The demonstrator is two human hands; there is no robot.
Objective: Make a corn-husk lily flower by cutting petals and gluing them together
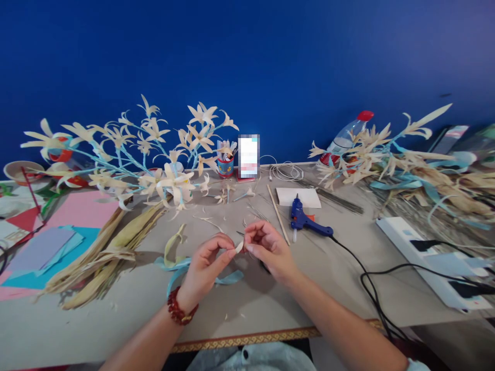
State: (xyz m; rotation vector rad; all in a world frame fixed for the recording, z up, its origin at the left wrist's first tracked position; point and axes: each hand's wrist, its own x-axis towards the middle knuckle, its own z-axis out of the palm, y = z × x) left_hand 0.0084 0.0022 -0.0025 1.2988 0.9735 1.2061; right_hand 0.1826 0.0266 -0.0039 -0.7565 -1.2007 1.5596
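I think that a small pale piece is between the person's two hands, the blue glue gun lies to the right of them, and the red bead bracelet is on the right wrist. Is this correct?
Not quite: the head view shows the red bead bracelet on the wrist of the left hand, not the right. The rest of your statement is correct.

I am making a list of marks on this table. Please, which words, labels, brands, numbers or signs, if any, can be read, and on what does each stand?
None can be read.
Screen: pixelated.
Bottle: label too blurred.
Cup: pattern, no readable words.
Glue gun: no readable mark.
Power strip: nothing readable.
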